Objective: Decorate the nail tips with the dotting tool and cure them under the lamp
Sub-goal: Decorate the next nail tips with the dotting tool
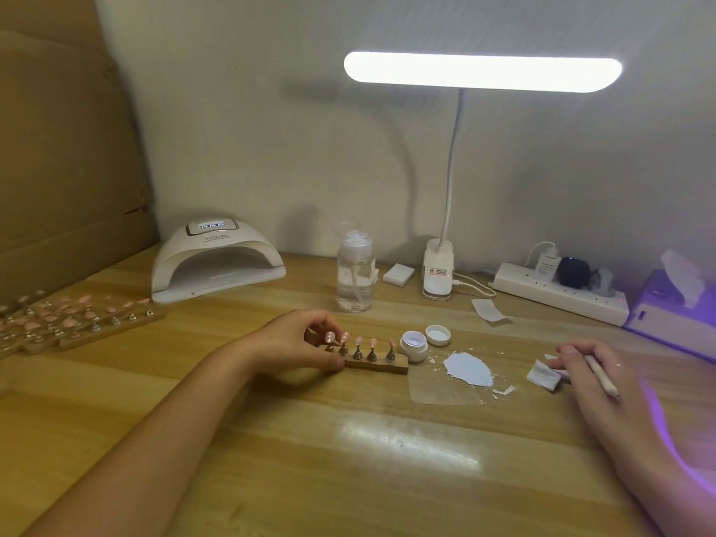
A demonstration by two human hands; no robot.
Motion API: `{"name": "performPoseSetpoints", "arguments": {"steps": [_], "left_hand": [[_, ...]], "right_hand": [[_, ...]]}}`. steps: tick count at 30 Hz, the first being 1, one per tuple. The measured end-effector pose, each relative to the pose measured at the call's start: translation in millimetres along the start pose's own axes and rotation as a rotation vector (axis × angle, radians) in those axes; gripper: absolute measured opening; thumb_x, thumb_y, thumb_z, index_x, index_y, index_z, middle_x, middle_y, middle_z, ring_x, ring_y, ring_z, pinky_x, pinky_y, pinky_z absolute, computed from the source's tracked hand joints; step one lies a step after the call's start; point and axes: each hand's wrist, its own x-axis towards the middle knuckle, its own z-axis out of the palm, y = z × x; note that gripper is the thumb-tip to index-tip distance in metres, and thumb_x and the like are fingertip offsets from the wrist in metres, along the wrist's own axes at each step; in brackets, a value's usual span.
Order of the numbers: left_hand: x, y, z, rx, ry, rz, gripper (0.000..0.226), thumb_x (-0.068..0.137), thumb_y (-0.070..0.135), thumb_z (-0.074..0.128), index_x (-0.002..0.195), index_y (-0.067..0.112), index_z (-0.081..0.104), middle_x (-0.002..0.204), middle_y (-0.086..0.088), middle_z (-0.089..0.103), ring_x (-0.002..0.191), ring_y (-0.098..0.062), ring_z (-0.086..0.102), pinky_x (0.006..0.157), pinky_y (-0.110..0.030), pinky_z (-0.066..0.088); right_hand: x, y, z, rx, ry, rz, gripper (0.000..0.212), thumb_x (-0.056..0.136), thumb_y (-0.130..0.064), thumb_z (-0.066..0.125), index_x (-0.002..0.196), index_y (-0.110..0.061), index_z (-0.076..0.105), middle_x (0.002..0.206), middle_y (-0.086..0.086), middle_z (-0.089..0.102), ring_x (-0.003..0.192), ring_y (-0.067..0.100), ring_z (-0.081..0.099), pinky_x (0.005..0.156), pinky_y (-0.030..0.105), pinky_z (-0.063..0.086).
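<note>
A person's left grip (pixel 306 343) clasps one end of one wooden strip (pixel 383 365). Five pink nail tips (pixel 358 340) stand on it, running rightward from the fingers. The right grip (pixel 592 366) pinches one slim dotting tool (pixel 600 375). The tips look light, stiff and easily knocked, so the strip seems safest to hold. One curing lamp (pixel 217 261) sits well behind the left grip.

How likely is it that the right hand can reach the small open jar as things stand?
Probably yes. Between the right hand, which holds a white stick, and the jar lies only a flat white smear on a clear sheet; nothing tall blocks it. The left hand grips the stand beside it.
</note>
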Motion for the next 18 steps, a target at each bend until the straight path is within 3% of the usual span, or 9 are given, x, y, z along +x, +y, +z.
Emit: {"name": "performPoseSetpoints", "arguments": {"steps": [3,7,14,18], "left_hand": [[-1.0,-0.2,-0.5,0.048,0.025,0.016,0.027,0.072,0.028,0.087,0.092,0.035,0.071,0.083,0.018,0.066,0.076,0.000,0.057,0.070,-0.017,0.046],[-0.5,4.9,1.7,0.181,0.130,0.103,0.030,0.066,0.039,0.087,0.087,0.048,0.067,0.079,0.035,0.061,0.069,0.011,0.053,0.055,-0.008,0.039],[3.1,6.8,4.0,0.225,0.160,0.172,0.030,0.065,0.037,0.085,0.084,0.049,0.065,0.084,0.029,0.063,0.072,0.008,0.051,0.063,-0.019,0.041],[3.0,4.9,3.1,0.226,0.155,0.165,0.030,0.066,0.033,0.086,0.083,0.047,0.065,0.084,0.025,0.063,0.073,0.007,0.052,0.064,-0.018,0.042]], "right_hand": [[-0.1,0.6,0.3,0.002,0.001,-0.003,0.012,0.100,-0.035,0.053,0.094,-0.032,0.063,0.089,-0.019,0.073,0.093,0.010,0.061,0.073,0.036,0.040],[0.4,1.4,-0.3,-0.003,0.002,-0.013,0.012,0.100,-0.035,0.054,0.093,-0.031,0.063,0.093,-0.016,0.073,0.094,0.013,0.061,0.075,0.036,0.040],[-0.9,-1.9,-0.7,0.014,-0.007,-0.014,0.013,0.100,-0.031,0.054,0.094,-0.027,0.064,0.092,-0.015,0.073,0.095,0.014,0.061,0.075,0.036,0.040],[-1.3,-3.1,-0.9,0.014,-0.011,-0.009,0.013,0.100,-0.032,0.054,0.094,-0.028,0.064,0.093,-0.015,0.073,0.095,0.014,0.060,0.075,0.036,0.040]]}}
